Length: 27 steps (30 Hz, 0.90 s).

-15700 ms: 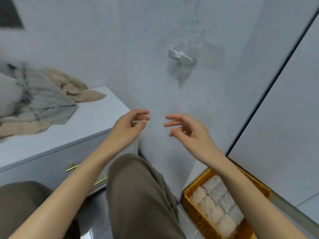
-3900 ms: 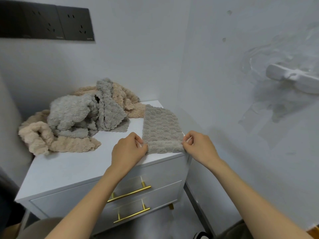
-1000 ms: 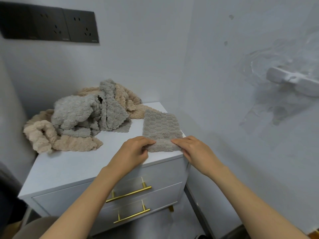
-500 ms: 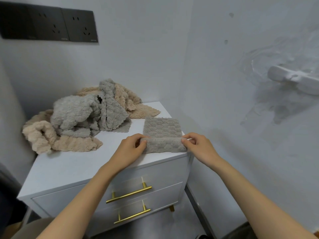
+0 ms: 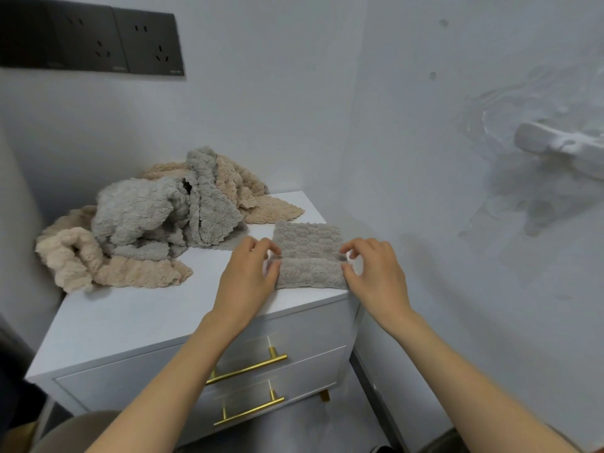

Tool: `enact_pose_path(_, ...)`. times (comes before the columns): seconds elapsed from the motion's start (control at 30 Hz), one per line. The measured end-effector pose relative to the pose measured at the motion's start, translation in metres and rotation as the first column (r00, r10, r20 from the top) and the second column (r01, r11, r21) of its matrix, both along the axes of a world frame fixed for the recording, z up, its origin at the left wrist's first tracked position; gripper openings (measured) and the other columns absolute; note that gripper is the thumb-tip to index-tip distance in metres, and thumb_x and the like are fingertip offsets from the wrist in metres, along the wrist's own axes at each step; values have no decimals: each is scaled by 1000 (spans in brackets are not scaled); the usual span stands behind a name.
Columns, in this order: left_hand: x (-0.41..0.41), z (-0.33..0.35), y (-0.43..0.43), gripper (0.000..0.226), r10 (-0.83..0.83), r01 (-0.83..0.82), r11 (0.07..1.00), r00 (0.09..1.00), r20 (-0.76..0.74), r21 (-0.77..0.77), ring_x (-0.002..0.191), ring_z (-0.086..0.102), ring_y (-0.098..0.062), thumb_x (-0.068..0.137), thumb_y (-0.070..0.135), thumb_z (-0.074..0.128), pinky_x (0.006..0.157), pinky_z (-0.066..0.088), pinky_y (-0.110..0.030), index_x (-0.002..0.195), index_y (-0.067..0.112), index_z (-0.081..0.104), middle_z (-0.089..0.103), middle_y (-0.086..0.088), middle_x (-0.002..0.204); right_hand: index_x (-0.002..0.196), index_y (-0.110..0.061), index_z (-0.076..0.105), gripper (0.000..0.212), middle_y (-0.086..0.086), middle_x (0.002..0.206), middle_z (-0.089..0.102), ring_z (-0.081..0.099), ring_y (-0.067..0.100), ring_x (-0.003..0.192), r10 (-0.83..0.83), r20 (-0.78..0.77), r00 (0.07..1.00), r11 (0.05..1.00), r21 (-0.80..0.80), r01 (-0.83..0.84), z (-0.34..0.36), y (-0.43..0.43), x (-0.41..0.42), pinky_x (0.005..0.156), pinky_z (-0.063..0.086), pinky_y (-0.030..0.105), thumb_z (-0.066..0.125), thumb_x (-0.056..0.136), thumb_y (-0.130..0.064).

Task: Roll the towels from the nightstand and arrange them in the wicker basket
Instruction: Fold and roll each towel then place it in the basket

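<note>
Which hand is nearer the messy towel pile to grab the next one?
Left, probably. The left hand sits right beside the towel pile; the right hand pinches the other end of the grey towel, farther from it.

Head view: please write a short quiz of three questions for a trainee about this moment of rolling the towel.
1. True or false: the partly rolled grey towel lies by the nightstand's left edge.
2. Which colours does the towel pile hold? A grey and beige; B blue and white; C red only.
3. How many gold drawer handles show?
Key: 1 false, it lies by the right edge, pinched by the left hand and right hand; 2 A; 3 two.
</note>
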<state>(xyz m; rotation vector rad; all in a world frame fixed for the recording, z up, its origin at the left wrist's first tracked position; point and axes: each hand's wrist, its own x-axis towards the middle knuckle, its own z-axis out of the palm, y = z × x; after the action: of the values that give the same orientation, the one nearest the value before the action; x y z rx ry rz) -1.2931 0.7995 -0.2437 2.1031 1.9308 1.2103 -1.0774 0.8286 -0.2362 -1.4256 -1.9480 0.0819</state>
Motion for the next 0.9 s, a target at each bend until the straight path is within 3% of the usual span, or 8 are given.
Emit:
enact_pose_path(0.1, 8, -4, 0, 18, -82, 103, 983, 986, -142, 150, 89, 51, -17, 84, 4, 65, 66, 45, -31, 98, 16, 66, 56, 0, 97, 101, -22, 66, 34, -8, 98, 60, 50, 13, 96, 161, 114, 980, 971, 159, -178, -4, -1, -6, 61, 45, 28, 56, 79, 3)
enact_pose_path(0.17, 11, -5, 0, 23, -102, 132, 978, 978, -182, 160, 88, 54, -20, 80, -1, 66, 64, 45, -30, 97, 15, 68, 61, 0, 97, 100, -21, 69, 28, -7, 98, 63, 54, 14, 93, 207, 189, 960, 945, 214, -246, -4, -4, -10, 61, 49, 27, 51, 83, -7)
enact_pose_path(0.33, 16, -7, -7, 31, -147, 185, 975, 954, -262, 123, 87, 61, -20, 77, 18, 44, 68, 48, -26, 96, 15, 68, 67, 0, 96, 105, -17, 72, 32, -3, 101, 69, 62, 19, 90, 211, 348, 913, 925, 231, -302, -14, -5, -12, 64, 54, 26, 61, 76, -8)
enact_pose_path(0.5, 18, -14, -9, 27, -138, 175, 981, 932, -335, 83, 88, 66, -20, 76, 5, 68, 67, 53, -25, 101, 14, 70, 68, 1, 99, 108, -17, 72, 39, -5, 103, 69, 63, 19, 90, 216, 410, 886, 929, 193, -316, -16, -8, -10, 65, 55, 25, 47, 79, -19)
enact_pose_path(0.6, 11, -13, -10, 38, -174, 181, 983, 940, -294, -4, 106, 63, -19, 82, 8, 63, 77, 55, -31, 119, 15, 66, 65, 2, 121, 110, -19, 72, 33, -9, 108, 71, 67, 15, 95, 227, 392, 892, 941, 147, -304, -12, -10, -4, 65, 56, 24, 70, 77, -16)
enact_pose_path(0.67, 6, -12, -10, 44, -194, 184, 981, 940, -280, -63, 119, 55, -14, 87, 14, 56, 88, 52, -31, 130, 20, 58, 55, 7, 135, 112, -23, 72, 37, -11, 112, 70, 68, 12, 101, 209, 376, 903, 956, 114, -269, -10, -12, 2, 65, 57, 25, 78, 75, -20)
enact_pose_path(0.8, -6, -9, -8, 48, -273, 248, 960, 933, -236, -130, 132, 42, -5, 91, 16, 52, 106, 37, -23, 138, 24, 50, 43, 14, 145, 135, -31, 54, 40, -16, 139, 53, 54, 11, 123, 195, 397, 897, 980, -57, -188, -4, -10, 14, 86, 53, 33, 53, 95, -31)
enact_pose_path(0.9, -13, -5, -5, 51, -326, 292, 940, 921, -212, -175, 134, 37, -1, 90, 10, 52, 106, 22, -8, 139, 24, 49, 41, 14, 145, 137, -31, 51, 40, -15, 139, 52, 54, 14, 123, 212, 373, 903, 977, -89, -192, -2, -9, 21, 88, 51, 34, 47, 98, -29)
